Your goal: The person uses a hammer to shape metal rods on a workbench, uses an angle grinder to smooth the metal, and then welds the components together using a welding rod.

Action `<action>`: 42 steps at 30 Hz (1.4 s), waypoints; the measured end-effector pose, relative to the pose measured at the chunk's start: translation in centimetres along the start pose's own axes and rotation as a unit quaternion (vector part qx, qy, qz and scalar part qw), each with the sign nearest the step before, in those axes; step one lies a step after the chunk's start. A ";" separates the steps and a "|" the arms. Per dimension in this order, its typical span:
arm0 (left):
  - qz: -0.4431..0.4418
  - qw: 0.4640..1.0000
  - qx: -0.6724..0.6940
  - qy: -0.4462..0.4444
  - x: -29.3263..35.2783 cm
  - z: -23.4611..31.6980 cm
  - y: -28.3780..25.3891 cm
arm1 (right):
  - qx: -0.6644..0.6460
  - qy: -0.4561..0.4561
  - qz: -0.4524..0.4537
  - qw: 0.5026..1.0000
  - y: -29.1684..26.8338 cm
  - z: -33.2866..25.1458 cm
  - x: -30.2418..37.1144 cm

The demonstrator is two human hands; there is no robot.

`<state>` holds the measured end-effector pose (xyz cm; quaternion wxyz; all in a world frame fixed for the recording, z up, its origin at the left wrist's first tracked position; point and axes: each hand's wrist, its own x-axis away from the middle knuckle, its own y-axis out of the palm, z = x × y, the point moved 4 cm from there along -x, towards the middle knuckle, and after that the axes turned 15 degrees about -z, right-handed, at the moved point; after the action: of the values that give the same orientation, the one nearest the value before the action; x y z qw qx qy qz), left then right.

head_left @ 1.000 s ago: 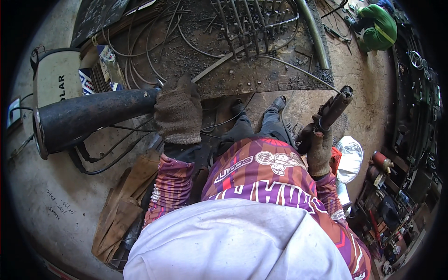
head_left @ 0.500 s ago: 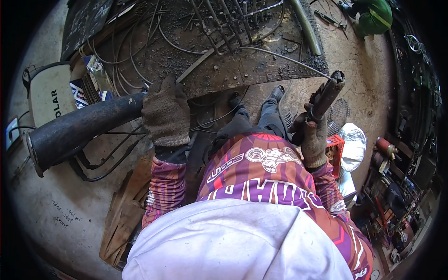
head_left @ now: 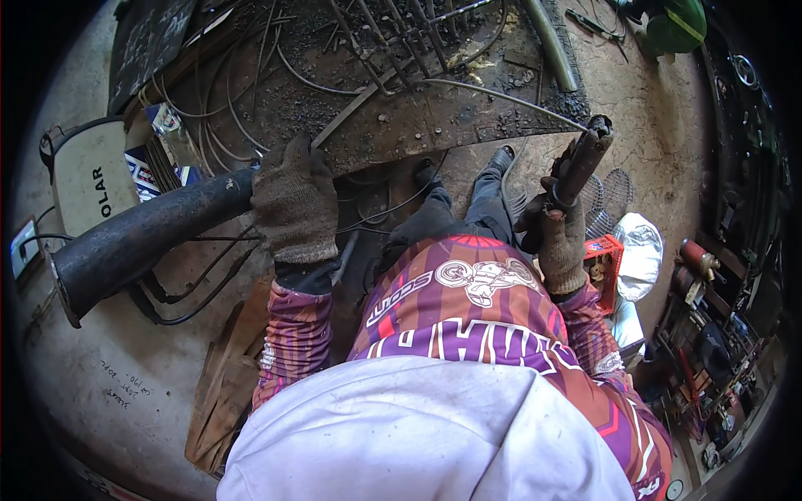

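Observation:
My gloved left hand [head_left: 294, 200] is closed at the right end of a black, curved piece [head_left: 154, 234] that looks like a welding shield seen edge-on. Its fingers are beside the table's near edge, close to the end of a flat metal strip [head_left: 347, 113]. My gloved right hand [head_left: 558, 238] is wrapped round a dark electrode holder [head_left: 582, 171], tilted up and away. From the holder's jaws a thin grey welding rod [head_left: 505, 98] reaches left over the table, its far end near several upright bars [head_left: 393, 37].
The dark worktable [head_left: 393, 138] carries grit, loose wires and a metal pipe [head_left: 551, 46]. At left stand a pale machine [head_left: 96, 179] and black cables [head_left: 188, 313]. A red crate [head_left: 603, 271] and a white bundle [head_left: 639, 255] lie at right. A person in green [head_left: 675, 25] is far right.
The view has shifted slightly. Both hands keep their holds, and the welding rod stays in the holder over the table.

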<state>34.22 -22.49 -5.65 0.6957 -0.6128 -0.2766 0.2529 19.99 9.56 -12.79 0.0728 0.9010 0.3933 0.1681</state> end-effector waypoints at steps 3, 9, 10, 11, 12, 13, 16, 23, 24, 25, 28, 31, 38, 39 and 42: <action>0.019 1.000 -0.014 0.009 0.1 -0.1 0.1 | -0.002 0.003 0.001 1.000 0.2 -0.1 -0.1; 0.000 1.000 -0.002 -0.004 0.1 -0.1 0.1 | -0.001 0.000 -0.008 1.000 0.3 -0.1 -0.2; -0.004 1.000 0.000 -0.008 0.1 -0.1 0.1 | -0.002 -0.004 -0.008 1.000 0.4 -0.1 -0.2; -0.004 1.000 0.000 -0.009 0.1 -0.1 0.2 | -0.003 -0.004 -0.008 1.000 0.4 0.0 -0.2; 0.002 1.000 0.000 -0.006 0.1 -0.2 0.2 | -0.005 -0.005 -0.009 1.000 0.4 0.1 -0.2; 0.008 1.000 0.000 -0.003 0.1 -0.2 0.2 | -0.008 -0.007 -0.010 1.000 0.3 0.1 -0.3; 0.009 1.000 -0.001 0.003 0.0 -0.3 0.1 | -0.002 -0.013 -0.015 1.000 0.2 0.2 -0.3; -0.004 1.000 0.012 -0.019 -0.1 0.1 -0.4 | 0.004 -0.022 0.018 1.000 -0.2 0.1 0.2; 0.005 1.000 0.008 -0.018 0.0 0.1 -0.4 | 0.005 -0.024 0.015 1.000 -0.2 -0.1 0.1; 0.014 1.000 0.005 -0.017 0.1 0.1 -0.3 | 0.000 -0.031 0.013 0.999 -0.1 -0.3 0.0; 0.035 0.999 -0.001 0.016 0.2 0.1 -0.4 | -0.006 -0.048 0.015 0.999 -0.1 -0.7 0.0; 0.039 0.999 0.005 0.019 0.3 0.0 -0.4 | -0.011 -0.045 0.014 0.999 -0.3 -1.2 0.1; 0.007 1.000 0.020 -0.005 0.1 -0.1 -0.4 | -0.010 -0.044 0.021 0.999 -0.3 -2.0 0.4; 0.011 1.000 0.015 -0.009 0.2 -0.2 -0.2 | -0.007 -0.045 0.020 0.999 -0.4 -2.0 0.5; 0.019 1.000 0.008 -0.012 0.2 -0.3 -0.1 | -0.014 -0.040 0.015 0.999 -0.7 -1.9 0.6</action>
<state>34.63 -22.59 -5.53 0.6925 -0.6090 -0.2710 0.2761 19.22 10.42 -11.07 0.0985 0.9117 0.3741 0.1382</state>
